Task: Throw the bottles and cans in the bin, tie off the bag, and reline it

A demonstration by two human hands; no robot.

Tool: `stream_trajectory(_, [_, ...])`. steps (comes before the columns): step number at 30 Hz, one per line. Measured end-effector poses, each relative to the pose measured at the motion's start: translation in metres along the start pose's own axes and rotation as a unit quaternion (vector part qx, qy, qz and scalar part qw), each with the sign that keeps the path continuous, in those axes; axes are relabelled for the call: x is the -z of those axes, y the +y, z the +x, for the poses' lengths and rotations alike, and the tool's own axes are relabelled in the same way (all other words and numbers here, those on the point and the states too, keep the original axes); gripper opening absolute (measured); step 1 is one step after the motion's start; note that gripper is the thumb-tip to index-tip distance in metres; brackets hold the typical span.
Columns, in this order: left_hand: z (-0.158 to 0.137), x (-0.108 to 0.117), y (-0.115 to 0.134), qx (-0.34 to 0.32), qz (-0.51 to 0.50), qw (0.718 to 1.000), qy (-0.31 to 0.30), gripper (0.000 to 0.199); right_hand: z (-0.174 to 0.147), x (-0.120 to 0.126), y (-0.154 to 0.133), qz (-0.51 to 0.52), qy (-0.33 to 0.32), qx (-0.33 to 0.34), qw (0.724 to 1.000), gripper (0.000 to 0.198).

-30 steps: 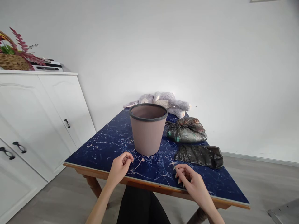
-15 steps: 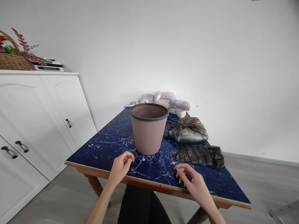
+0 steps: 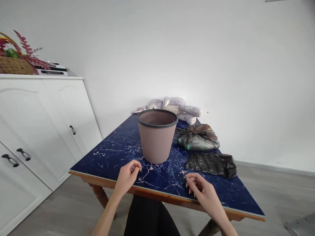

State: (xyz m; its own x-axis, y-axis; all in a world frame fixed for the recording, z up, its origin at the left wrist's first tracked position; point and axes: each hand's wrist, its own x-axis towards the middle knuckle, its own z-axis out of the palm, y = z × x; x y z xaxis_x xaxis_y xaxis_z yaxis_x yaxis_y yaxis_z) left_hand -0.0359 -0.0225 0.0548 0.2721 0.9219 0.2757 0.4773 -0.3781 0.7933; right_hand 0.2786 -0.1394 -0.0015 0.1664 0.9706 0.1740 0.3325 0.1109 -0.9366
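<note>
A mauve trash bin (image 3: 157, 142) with a dark grey rim stands upright on the blue marble-patterned table (image 3: 110, 154). My left hand (image 3: 128, 173) rests near the front edge, just left of the bin's base, fingers curled in and holding nothing. Loosely curled as well, my right hand (image 3: 200, 186) lies by the front edge to the right, with nothing seen in it. Beyond it is a flat, folded black plastic bag (image 3: 211, 164), apart from the fingers. Behind that sits a knotted, filled black garbage bag (image 3: 199, 137); green-capped bottles show through its film.
Grey plush toys (image 3: 169, 105) lie at the table's far end against the white wall (image 3: 157, 49). A white cabinet (image 3: 49, 124) stands to the left, bearing a wicker basket (image 3: 16, 65) of artificial plants and a white-and-black device (image 3: 54, 69).
</note>
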Motion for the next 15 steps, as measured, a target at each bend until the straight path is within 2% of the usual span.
stream_trajectory(10, [0.0018, -0.0013, -0.0027, 0.004, -0.004, 1.0, -0.003, 0.02, 0.0007, -0.0005, -0.0001, -0.001, 0.005, 0.0, 1.0, 0.04])
stream_trajectory(15, [0.0012, -0.0013, -0.006, 0.001, -0.004, 1.0, -0.005, 0.021, 0.0017, -0.001, 0.0012, -0.02, 0.029, 0.002, 0.999, 0.042])
